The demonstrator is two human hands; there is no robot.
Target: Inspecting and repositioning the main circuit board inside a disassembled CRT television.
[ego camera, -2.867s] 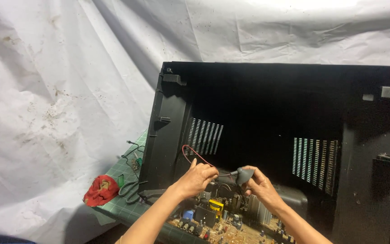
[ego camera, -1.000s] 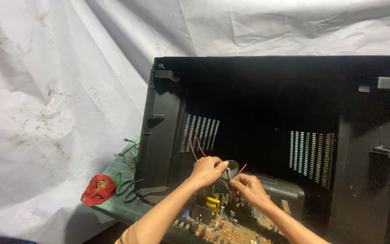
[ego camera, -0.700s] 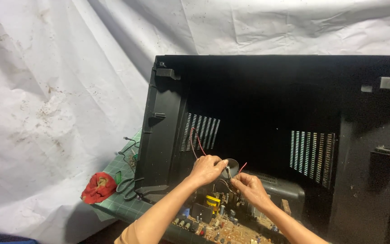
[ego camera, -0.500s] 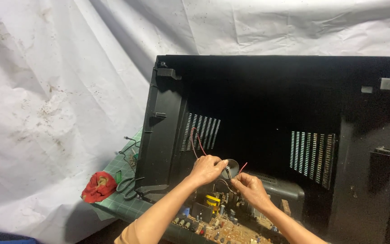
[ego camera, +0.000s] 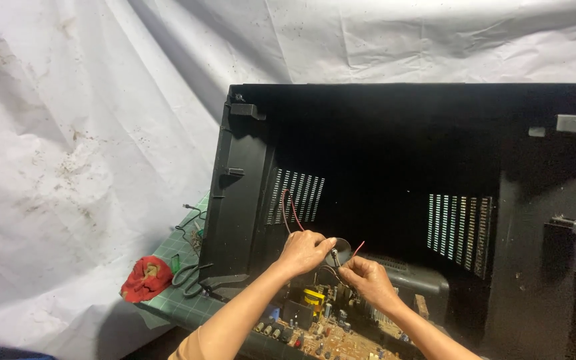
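Inside the matte black plastic casing [ego camera: 395, 133], both hands [ego camera: 338, 263] pinch a round grey cap [ego camera: 339, 251] on thin red wire [ego camera: 293, 210].

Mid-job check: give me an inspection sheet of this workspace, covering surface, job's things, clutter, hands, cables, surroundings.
Surface: green gridded mat, mostly covered by the housing.
Job's things: small round grey part held up between both hands; brown circuit board with a yellow component below them; open black housing with slotted vents.
Clutter: red cloth on the mat's left corner.
Hands: left hand grips the round part from the left; right hand pinches at its lower edge.
Cables: thin red wire rising from the part along the vent; black cables coiled on the mat.
Surroundings: stained white sheet draped behind.
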